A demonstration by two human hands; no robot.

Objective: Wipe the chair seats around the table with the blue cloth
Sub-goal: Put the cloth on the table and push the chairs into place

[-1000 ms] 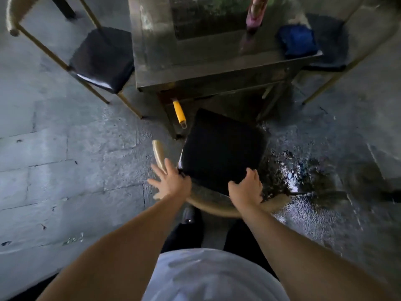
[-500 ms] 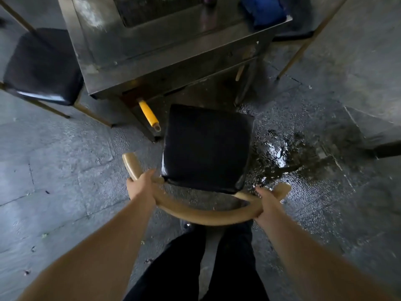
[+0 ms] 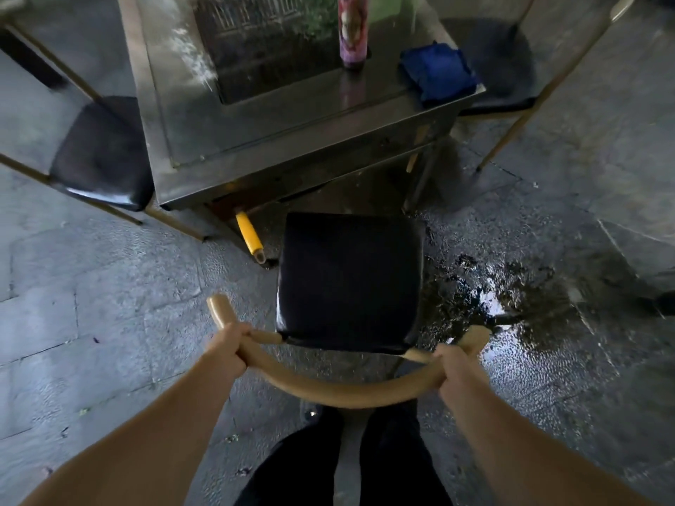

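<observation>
A chair with a black padded seat [image 3: 349, 279] and a curved tan backrest [image 3: 339, 387] stands in front of me, pulled out from the table [image 3: 255, 140]. My left hand [image 3: 224, 350] grips the left end of the backrest and my right hand [image 3: 456, 367] grips the right end. The folded blue cloth [image 3: 438, 73] lies on the table's right corner, far from both hands. A second black-seated chair [image 3: 102, 155] stands at the table's left, and a third [image 3: 496, 63] at its right, partly hidden behind the table.
A purple can [image 3: 352, 31] stands on the table beside the cloth. A yellow-handled tool [image 3: 249, 233] pokes out from under the table near the seat. A wet puddle [image 3: 485, 297] spreads on the stone floor right of the chair. My dark trouser legs are just behind the backrest.
My hands went from hovering over the seat's rear edge to gripping the backrest ends. The chair now stands a little farther out from the table, and the view has tilted back up.
</observation>
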